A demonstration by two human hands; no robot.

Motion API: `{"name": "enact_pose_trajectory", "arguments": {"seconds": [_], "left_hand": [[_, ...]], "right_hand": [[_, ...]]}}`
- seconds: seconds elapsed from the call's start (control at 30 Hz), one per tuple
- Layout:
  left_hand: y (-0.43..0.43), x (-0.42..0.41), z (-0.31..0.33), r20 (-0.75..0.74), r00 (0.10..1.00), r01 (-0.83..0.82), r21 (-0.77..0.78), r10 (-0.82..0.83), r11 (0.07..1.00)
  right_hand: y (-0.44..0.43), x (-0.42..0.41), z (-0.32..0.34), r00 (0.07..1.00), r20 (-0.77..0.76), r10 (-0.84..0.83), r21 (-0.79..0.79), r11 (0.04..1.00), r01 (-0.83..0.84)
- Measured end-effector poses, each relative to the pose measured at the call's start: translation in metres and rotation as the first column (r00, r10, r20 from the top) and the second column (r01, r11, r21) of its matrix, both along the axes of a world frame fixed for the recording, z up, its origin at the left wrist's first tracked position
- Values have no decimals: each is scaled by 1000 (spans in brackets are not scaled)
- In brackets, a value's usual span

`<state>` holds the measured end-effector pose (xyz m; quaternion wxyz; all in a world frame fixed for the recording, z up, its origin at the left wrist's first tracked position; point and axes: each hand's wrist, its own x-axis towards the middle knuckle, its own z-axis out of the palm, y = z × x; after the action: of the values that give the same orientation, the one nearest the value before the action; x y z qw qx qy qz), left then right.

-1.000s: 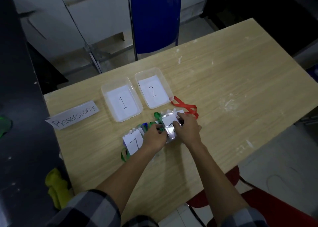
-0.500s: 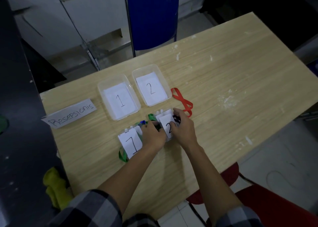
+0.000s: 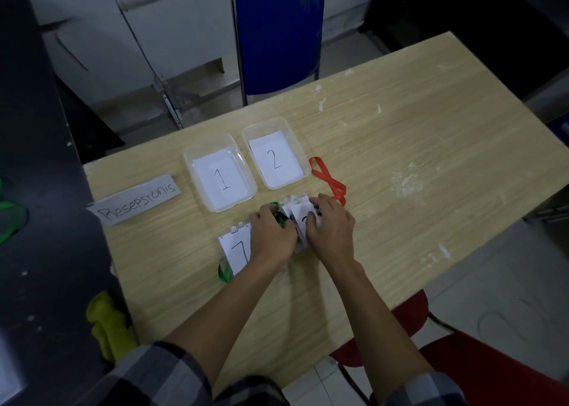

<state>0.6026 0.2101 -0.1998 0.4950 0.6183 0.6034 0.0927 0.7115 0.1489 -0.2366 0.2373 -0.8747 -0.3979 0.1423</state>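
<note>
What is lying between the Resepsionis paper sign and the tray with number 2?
The clear tray marked 1 sits there, shown in the head view.

Your left hand (image 3: 271,236) and right hand (image 3: 331,225) both grip the badge stack (image 3: 300,217), just below tray 2 (image 3: 295,137); card 7 (image 3: 235,250) lies left.

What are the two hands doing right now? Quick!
Left hand: closed, gripping the green strap.
Right hand: closed, holding the stack of number cards.
</note>
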Motion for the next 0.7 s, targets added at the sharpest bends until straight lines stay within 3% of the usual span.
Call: {"name": "enact_pose_trajectory", "arguments": {"seconds": [0.13,0.27,0.57,0.7], "left_hand": [[8,-26,8,53,999,8,41,-10,999],[11,-76,16,142,988,-71,22,68,997],[-8,-248,13,200,930,-323,46,308,945],[-27,-335,3,109,911,-407,71,399,910]], "right_hand": [[2,-29,14,999,-42,-20,113,993,25],[5,-82,25,995,-46,93,186,979,-83],[11,-244,39,917,-91,389,172,913,-371],[12,-312,38,842,-140,521,134,853,-505]]}}
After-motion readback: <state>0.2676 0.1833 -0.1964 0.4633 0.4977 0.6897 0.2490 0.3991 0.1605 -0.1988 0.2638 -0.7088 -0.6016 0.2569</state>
